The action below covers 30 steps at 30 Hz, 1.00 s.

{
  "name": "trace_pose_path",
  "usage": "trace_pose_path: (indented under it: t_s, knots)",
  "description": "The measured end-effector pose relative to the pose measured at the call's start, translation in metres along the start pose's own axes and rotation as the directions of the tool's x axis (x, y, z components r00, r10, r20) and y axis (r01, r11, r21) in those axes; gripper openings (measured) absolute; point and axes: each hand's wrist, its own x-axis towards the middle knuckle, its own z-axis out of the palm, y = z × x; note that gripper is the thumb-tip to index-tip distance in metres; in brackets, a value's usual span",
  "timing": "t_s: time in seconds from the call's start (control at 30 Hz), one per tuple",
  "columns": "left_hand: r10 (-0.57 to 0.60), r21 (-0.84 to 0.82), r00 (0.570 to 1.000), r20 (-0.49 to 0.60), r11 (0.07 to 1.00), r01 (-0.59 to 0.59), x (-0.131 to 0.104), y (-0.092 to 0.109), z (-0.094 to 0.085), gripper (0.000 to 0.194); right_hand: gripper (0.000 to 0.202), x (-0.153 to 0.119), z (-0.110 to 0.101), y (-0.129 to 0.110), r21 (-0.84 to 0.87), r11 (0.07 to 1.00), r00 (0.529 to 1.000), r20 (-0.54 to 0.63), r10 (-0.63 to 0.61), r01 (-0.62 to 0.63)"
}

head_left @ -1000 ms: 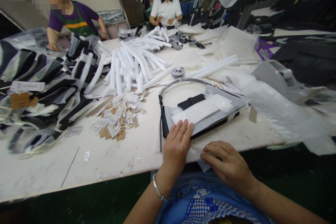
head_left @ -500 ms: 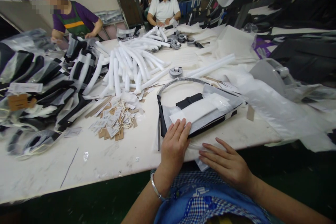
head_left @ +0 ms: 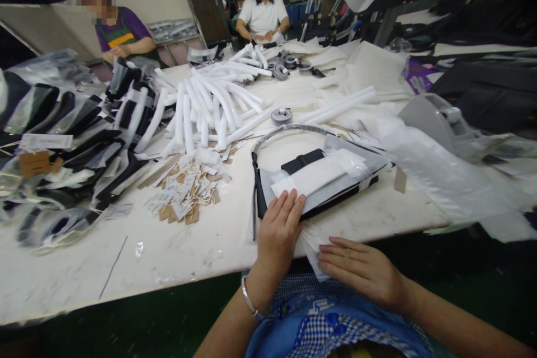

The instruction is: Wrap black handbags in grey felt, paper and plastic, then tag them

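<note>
My left hand (head_left: 279, 235) lies flat, fingers together, on the near end of a black bag in a clear plastic sleeve (head_left: 323, 179) with white tissue on top. A dark strap (head_left: 289, 130) loops out behind the bag. My right hand (head_left: 358, 271) rests flat with fingers spread on the sleeve's loose flap (head_left: 312, 249), which hangs over the table edge toward my lap. Neither hand grips anything.
White foam tubes (head_left: 210, 103) are piled at the middle of the white table (head_left: 176, 257), with paper tags (head_left: 184, 193) in front and bagged black items (head_left: 67, 140) at left. Loose plastic sheets (head_left: 440, 173) lie at right. Three people work at the far side.
My right hand uncurled from the flap, spread its fingers and slid down toward the table edge. My left hand stayed pressed on the bag.
</note>
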Motion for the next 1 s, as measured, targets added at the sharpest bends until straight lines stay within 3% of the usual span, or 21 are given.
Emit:
trace_pose_path:
  t_s: [0.37,0.6,0.73,1.0]
  knots:
    - [0.035,0.044,0.999,-0.017,0.998,-0.034,-0.005,-0.001,0.002,0.05,0.032,0.037,-0.021,-0.008,0.109,0.992,0.998,-0.009,0.066,-0.064]
    - [0.038,0.055,0.993,0.116,0.997,-0.044,-0.005,-0.001,-0.006,0.052,0.029,0.078,-0.055,0.018,0.23,0.95,0.963,0.213,0.163,-0.212]
    - [-0.013,0.059,0.999,0.051,0.998,0.01,-0.01,0.003,-0.004,0.049,0.028,0.094,-0.061,0.028,0.203,0.958,0.958,0.243,0.153,-0.204]
    - [-0.001,-0.039,0.988,-0.152,0.999,-0.005,-0.016,0.002,0.0,0.034,0.032,0.114,-0.06,0.045,0.148,0.969,0.958,0.241,0.158,-0.197]
